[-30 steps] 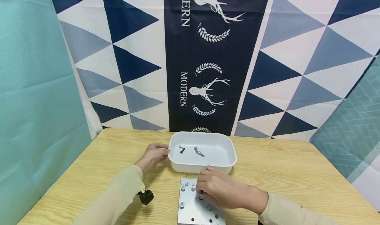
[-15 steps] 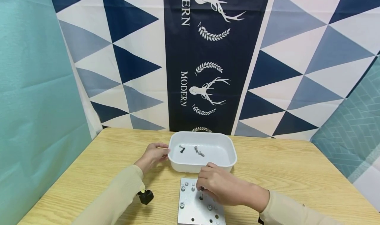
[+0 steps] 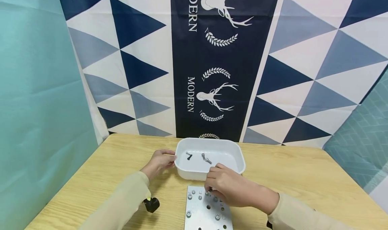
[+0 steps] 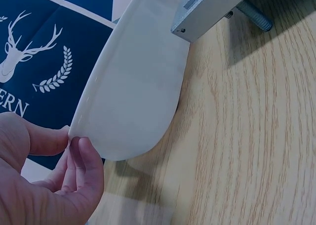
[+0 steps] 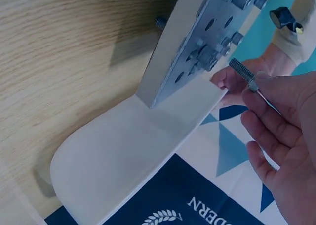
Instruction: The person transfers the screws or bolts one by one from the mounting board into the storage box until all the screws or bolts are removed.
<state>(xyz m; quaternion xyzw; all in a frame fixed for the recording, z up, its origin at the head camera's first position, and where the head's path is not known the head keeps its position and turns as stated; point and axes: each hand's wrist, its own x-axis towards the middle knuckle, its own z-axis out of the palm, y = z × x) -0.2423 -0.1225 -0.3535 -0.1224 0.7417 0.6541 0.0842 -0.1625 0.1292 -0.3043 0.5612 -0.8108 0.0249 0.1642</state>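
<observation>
In the head view my left hand (image 3: 160,161) is at the left end of a white plastic tub (image 3: 189,174). The left wrist view shows its thumb and fingers pinching the tub's rim. My right hand (image 3: 227,186) is over the far part of a silver metal plate (image 3: 207,220) fitted with several bolts. Between its thumb and index finger it pinches a silver bolt (image 5: 242,71), the threaded end sticking out, apart from the plate in the right wrist view. Inside the tub lie two silver bolts (image 3: 208,161) and a small black-and-silver piece (image 3: 189,157).
All of this stands on a wooden table (image 3: 291,176), the plate in front of the tub. Bolt ends (image 4: 254,15) protrude beneath the plate. A patterned cloth (image 3: 145,65) hangs behind the table's back edge, and a teal sheet (image 3: 42,105) hangs at the left.
My right hand has lifted the bolt up from a hole in the plate and moved slightly toward the tub; that hole now shows bare. My left hand stays on the rim.
</observation>
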